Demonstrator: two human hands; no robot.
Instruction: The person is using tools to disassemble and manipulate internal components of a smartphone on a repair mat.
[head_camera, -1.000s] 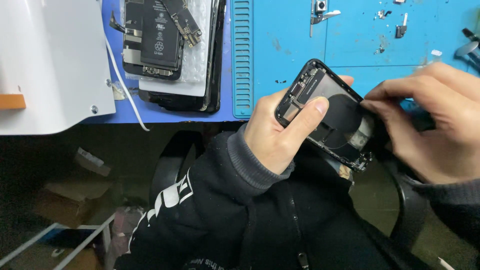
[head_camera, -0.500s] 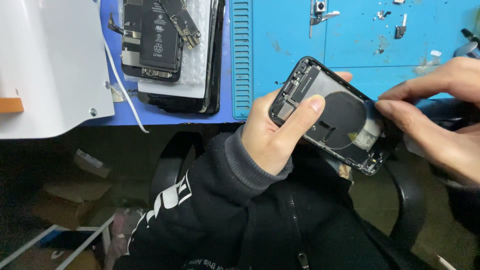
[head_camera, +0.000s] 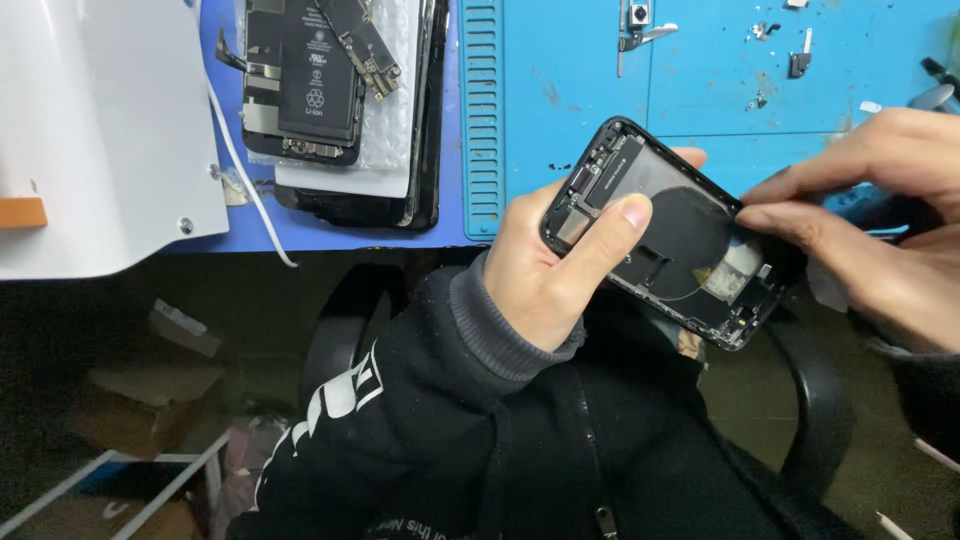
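L hand (head_camera: 560, 270) stayed clamped on the opened phone shell (head_camera: 665, 235), held over the desk (head_camera: 700, 90) edge. R hand (head_camera: 880, 215), at 3 o'clock, had slid outward, fingertips pinched together at shell's rim. Battery (head_camera: 305, 75) lay at 11 o'clock.

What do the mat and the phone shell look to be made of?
Mat: likely silicone or rubber, matte blue, with moulded ridges along its left edge and scuffs. Phone shell, in the left hand: dark frame with a slight sheen, probably metal; a flat black disc inside.
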